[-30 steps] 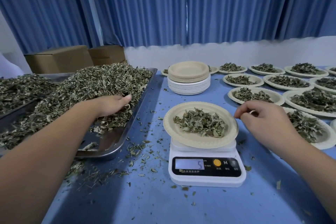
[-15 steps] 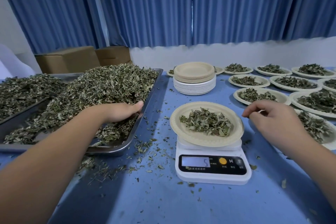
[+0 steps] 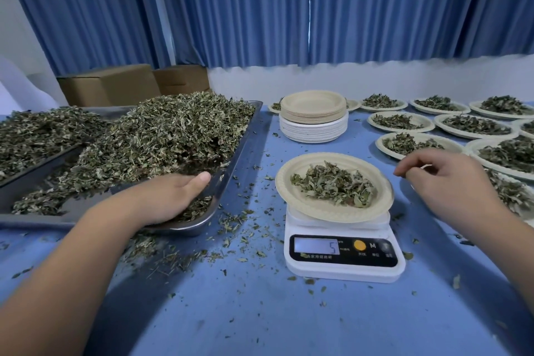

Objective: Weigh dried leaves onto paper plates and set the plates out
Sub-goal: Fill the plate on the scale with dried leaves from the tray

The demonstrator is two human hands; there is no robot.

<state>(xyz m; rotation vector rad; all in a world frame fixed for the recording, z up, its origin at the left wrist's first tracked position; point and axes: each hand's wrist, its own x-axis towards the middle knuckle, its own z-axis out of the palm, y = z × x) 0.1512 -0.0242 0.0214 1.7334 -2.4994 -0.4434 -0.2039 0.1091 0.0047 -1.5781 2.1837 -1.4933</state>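
A paper plate with a small heap of dried leaves sits on the white digital scale, whose display reads 5. To the left, a metal tray holds a big pile of dried leaves. My left hand lies palm down in the tray's near right corner, fingers curled into loose leaves, thumb stretched out. My right hand hovers just right of the plate, fingers loosely curled, with nothing visible in it.
A stack of unused paper plates stands behind the scale. Several filled plates cover the table's right side, close behind my right hand. A second leaf tray and cardboard boxes are at the left. Leaf crumbs litter the blue table.
My left hand has drawn back from the pile toward the tray's near corner, dragging leaves with it. My right hand and the scale reading stay about the same.
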